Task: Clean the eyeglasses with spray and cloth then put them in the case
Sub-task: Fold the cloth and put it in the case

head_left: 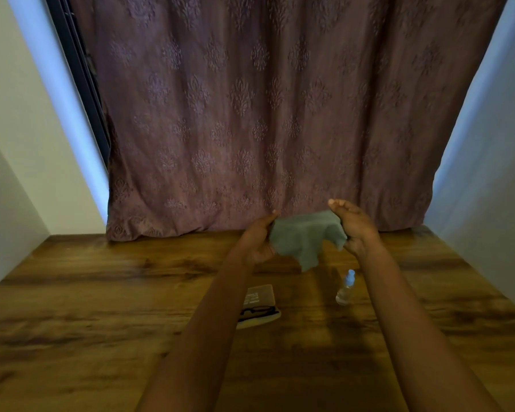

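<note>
Wooden table point(101, 292), curtain point(250, 114) behind; both hands point(257, 239) point(356, 227) pinching cloth point(306, 236) above bottle point(346, 288).

Two bare forearms enter from the bottom edge, long and slim in the wide-angle view. No sleeves reach into the frame; both arms are uncovered from the lower edge to the wrists. Left hand point(257, 240) bare: no glove, ring or band discernible. Right hand point(356, 227) likewise bare, wrist unadorned. Nails too blurred to judge. Nothing else of the person shows.
</note>
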